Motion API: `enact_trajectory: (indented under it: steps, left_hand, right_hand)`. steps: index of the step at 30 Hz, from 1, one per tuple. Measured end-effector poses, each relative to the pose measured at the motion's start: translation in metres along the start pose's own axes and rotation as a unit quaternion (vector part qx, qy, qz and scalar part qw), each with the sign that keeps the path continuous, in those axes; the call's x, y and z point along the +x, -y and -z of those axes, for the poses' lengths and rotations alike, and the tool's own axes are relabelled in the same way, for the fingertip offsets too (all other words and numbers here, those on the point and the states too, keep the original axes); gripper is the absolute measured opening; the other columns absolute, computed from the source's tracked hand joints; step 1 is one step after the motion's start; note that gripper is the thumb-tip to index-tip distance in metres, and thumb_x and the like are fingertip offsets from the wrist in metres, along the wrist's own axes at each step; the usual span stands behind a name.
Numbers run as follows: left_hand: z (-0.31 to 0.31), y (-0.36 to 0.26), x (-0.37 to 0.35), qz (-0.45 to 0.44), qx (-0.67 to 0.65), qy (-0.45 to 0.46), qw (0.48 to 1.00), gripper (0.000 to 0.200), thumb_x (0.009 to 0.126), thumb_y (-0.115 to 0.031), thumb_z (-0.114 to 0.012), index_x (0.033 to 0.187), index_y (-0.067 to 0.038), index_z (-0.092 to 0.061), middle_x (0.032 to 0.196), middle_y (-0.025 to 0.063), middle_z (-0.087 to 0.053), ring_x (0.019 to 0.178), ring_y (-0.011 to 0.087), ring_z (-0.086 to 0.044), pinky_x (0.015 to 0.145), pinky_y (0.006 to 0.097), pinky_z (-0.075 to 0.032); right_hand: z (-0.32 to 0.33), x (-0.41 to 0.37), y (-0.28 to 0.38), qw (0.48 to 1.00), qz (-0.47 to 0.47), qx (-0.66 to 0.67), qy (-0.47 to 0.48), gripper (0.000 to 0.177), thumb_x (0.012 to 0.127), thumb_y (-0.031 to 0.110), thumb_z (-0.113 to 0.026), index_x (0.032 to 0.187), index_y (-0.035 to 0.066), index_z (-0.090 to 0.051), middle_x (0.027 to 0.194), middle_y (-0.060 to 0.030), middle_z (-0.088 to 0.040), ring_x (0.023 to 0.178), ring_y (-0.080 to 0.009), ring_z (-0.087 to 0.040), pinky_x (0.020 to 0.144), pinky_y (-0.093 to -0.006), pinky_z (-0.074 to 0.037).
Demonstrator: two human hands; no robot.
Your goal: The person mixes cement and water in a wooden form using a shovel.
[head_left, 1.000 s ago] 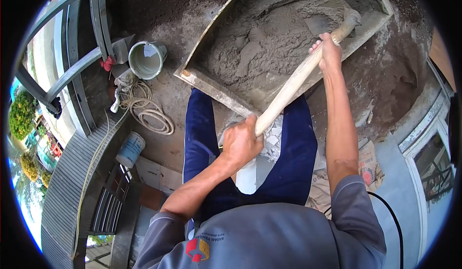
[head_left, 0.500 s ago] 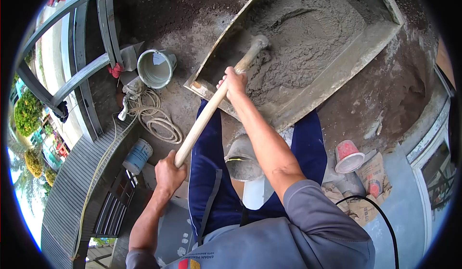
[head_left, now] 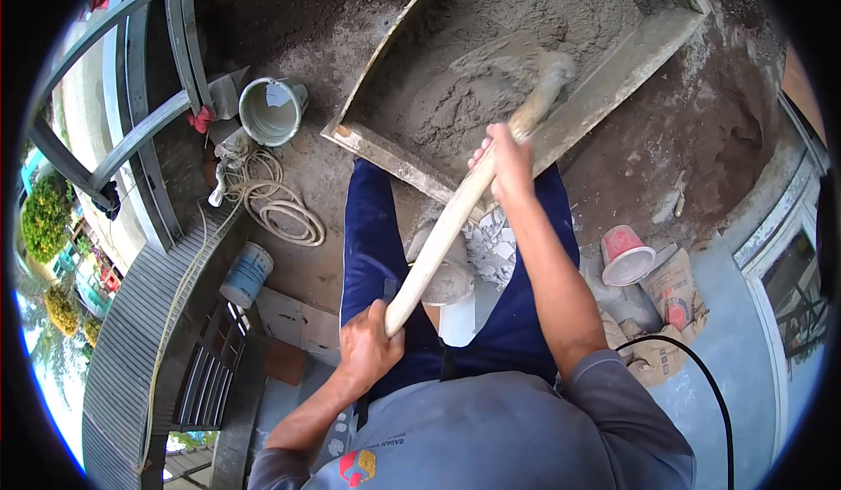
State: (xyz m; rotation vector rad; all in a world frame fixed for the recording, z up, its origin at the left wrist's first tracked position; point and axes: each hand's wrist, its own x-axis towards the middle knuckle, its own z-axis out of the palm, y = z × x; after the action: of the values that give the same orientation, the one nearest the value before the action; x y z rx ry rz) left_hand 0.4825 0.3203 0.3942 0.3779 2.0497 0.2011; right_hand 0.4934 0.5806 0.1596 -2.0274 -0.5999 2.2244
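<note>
Trough [head_left: 613, 85] at 1 o'clock, far end cut off by frame. Grey mortar [head_left: 587, 17] inside. Wooden-handled tool [head_left: 442, 232] runs 7-to-1, head end toward 1, down at the mortar; blade can't be seen, neck smeared by blur. Grey bucket [head_left: 450, 287] at 5 o'clock of centre, partly behind the handle. Right hand [head_left: 511, 164] gripping upper handle, slightly blurred; left hand [head_left: 370, 345] wrapped round the butt toward 7.

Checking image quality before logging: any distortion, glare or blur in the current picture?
Head view: fisheye bowing in the metal frame, corners black; head view, left edge: white glare near the trees; head view, top: far end of the handle smeared, probably by motion.
</note>
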Motion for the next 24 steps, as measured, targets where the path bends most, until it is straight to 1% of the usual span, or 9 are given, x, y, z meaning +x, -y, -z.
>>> enact_trajectory:
  steps: [4,8,9,10,14,15,18,20,24]
  left_hand:
    - [-0.023,0.030,-0.007,0.065,0.074,0.014,0.995,0.022,0.075,-0.012,-0.069,0.088,-0.002,-0.054,0.073,0.0232,-0.066,0.068,0.0432,-0.068,0.065,0.0529,-0.055]
    - [-0.055,0.016,0.050,0.051,0.076,0.006,0.996,0.019,0.076,-0.012,-0.067,0.086,-0.003,-0.054,0.074,0.0237,-0.067,0.067,0.0439,-0.068,0.064,0.0531,-0.056]
    - [-0.066,0.013,0.060,0.033,0.069,-0.002,0.997,0.018,0.076,-0.012,-0.068,0.086,-0.003,-0.056,0.075,0.0234,-0.068,0.068,0.0437,-0.068,0.064,0.0527,-0.056]
    - [-0.078,0.010,0.069,0.022,0.058,-0.001,0.998,0.020,0.076,-0.013,-0.068,0.089,-0.002,-0.057,0.077,0.0239,-0.069,0.070,0.0432,-0.069,0.064,0.0524,-0.056]
    - [-0.113,-0.019,0.098,-0.026,-0.021,-0.020,0.999,0.024,0.077,-0.015,-0.069,0.094,-0.002,-0.058,0.076,0.0237,-0.069,0.069,0.0426,-0.070,0.064,0.0517,-0.057]
    - [-0.113,-0.037,0.103,-0.011,-0.051,0.010,0.999,0.028,0.078,-0.015,-0.071,0.098,0.001,-0.059,0.082,0.0286,-0.069,0.077,0.0449,-0.070,0.069,0.0526,-0.056]
    - [-0.134,-0.089,0.130,-0.119,-0.132,0.010,0.984,0.034,0.079,-0.015,-0.069,0.104,0.000,-0.053,0.075,0.0267,-0.068,0.070,0.0471,-0.068,0.069,0.0540,-0.055]
    - [-0.133,-0.139,0.161,-0.184,-0.208,0.045,0.960,0.033,0.079,-0.014,-0.066,0.103,0.000,-0.050,0.077,0.0309,-0.065,0.075,0.0503,-0.067,0.070,0.0547,-0.052]
    - [-0.127,-0.226,0.213,-0.182,-0.287,0.106,0.935,0.034,0.082,-0.015,-0.065,0.105,0.003,-0.049,0.078,0.0335,-0.065,0.078,0.0513,-0.067,0.073,0.0552,-0.052]
  right_hand:
    - [0.002,0.030,-0.117,0.993,-0.114,-0.015,-0.004,0.017,0.088,0.013,-0.064,0.088,0.002,-0.052,0.067,-0.0081,-0.052,0.048,-0.0220,-0.054,0.043,-0.0425,-0.051]
    - [0.022,0.102,-0.109,0.992,-0.109,-0.009,-0.062,0.020,0.088,0.016,-0.067,0.088,0.002,-0.052,0.066,-0.0071,-0.052,0.048,-0.0214,-0.053,0.044,-0.0413,-0.050]
    - [0.031,0.113,-0.095,0.994,-0.089,-0.007,-0.061,0.031,0.090,0.016,-0.066,0.101,0.001,-0.042,0.068,-0.0090,-0.052,0.047,-0.0205,-0.053,0.041,-0.0399,-0.049]
    - [0.038,0.120,-0.075,0.997,-0.062,-0.017,-0.052,0.032,0.090,0.016,-0.066,0.102,0.000,-0.041,0.068,-0.0093,-0.052,0.047,-0.0201,-0.053,0.041,-0.0394,-0.049]
    - [0.049,0.118,0.028,0.994,0.063,-0.080,-0.043,0.029,0.088,0.013,-0.065,0.097,-0.003,-0.043,0.068,-0.0111,-0.052,0.046,-0.0209,-0.053,0.039,-0.0396,-0.048]
    - [0.052,0.113,0.057,0.992,0.088,-0.083,-0.044,0.028,0.087,0.012,-0.065,0.096,-0.004,-0.043,0.067,-0.0108,-0.052,0.046,-0.0208,-0.053,0.039,-0.0394,-0.048]
    - [0.063,0.101,0.154,0.972,0.194,-0.126,-0.047,0.024,0.085,0.010,-0.065,0.094,-0.002,-0.047,0.066,-0.0079,-0.052,0.047,-0.0190,-0.053,0.041,-0.0374,-0.049]
    - [0.069,0.119,0.221,0.956,0.226,-0.173,-0.069,0.023,0.088,0.013,-0.066,0.095,-0.006,-0.057,0.071,-0.0075,-0.054,0.053,-0.0176,-0.054,0.046,-0.0354,-0.051]
    - [0.091,0.207,0.304,0.932,0.230,-0.275,-0.051,0.026,0.091,0.017,-0.067,0.099,-0.007,-0.060,0.079,-0.0083,-0.057,0.062,-0.0178,-0.059,0.052,-0.0354,-0.056]
